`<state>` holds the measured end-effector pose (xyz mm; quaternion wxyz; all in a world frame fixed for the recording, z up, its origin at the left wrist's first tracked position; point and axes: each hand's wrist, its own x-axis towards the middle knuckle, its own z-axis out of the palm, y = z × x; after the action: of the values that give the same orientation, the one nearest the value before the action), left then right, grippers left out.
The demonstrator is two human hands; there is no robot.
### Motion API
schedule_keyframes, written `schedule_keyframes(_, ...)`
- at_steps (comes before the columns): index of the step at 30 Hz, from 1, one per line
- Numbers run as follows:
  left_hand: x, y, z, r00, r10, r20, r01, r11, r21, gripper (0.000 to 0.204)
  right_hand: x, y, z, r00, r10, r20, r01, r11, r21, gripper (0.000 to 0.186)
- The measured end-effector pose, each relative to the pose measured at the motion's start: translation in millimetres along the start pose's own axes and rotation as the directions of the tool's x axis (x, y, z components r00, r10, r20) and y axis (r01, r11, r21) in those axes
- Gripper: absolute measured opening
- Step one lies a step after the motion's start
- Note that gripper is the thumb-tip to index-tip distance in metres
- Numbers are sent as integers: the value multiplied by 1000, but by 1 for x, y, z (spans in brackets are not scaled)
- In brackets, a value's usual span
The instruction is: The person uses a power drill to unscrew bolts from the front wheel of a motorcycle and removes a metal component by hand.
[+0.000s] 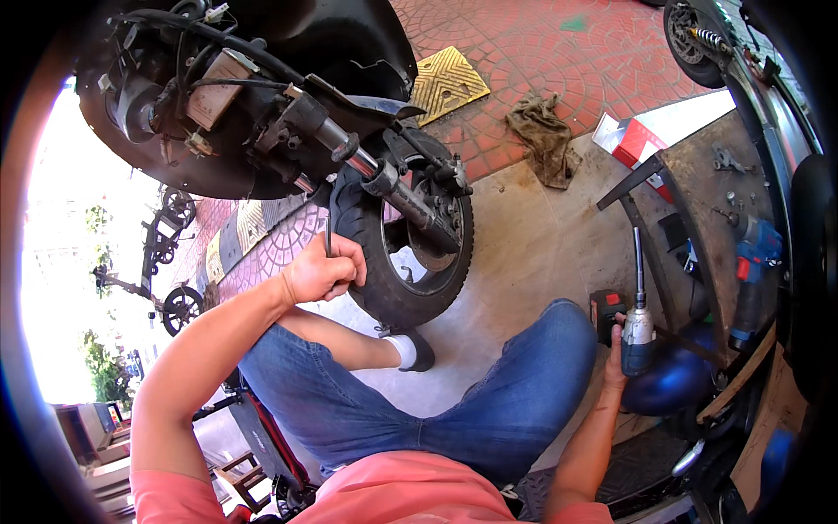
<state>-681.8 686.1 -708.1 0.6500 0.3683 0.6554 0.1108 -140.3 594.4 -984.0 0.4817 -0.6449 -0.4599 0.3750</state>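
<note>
My left hand is closed beside the black tyre of a scooter's front wheel. A thin metal rod stands up out of its fist; the rest of the rod is hidden. On the right, my right hand grips a cordless impact driver by my knee. The driver has a silver nose, a red and black battery and a long metal shaft pointing away from me. The wheel sits in a front fork, under the scooter's opened front body.
A worn workbench at right carries a blue power tool and small metal parts. Near it lie a red and white box and a dirty rag. A dark blue helmet-like dome sits beside my right hand. Behind the wheel lies a yellow ramp.
</note>
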Motion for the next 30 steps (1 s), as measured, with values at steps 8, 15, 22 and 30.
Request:
schedule_keyframes(8, -1, 6, 5, 998, 61, 0, -61, 998, -14, 16, -43, 4, -17, 988, 46, -147, -53, 998, -43, 45)
schedule_keyframes(15, 1, -10, 1, 993, 118, 12, -117, 991, -72, 16, -114, -64, -8, 946, 247, -212, -270, 959, -90, 17)
schedule_keyframes(22, 2, -10, 1, 991, 134, 6, -133, 988, -77, 18, 58, -232, 168, 919, -16, 395, -68, 978, 197, 19)
schedule_keyframes(30, 2, -9, 4, 989, 145, -28, -146, 987, -67, 16, 117, -288, 314, 714, 60, 698, -236, 958, 160, 30)
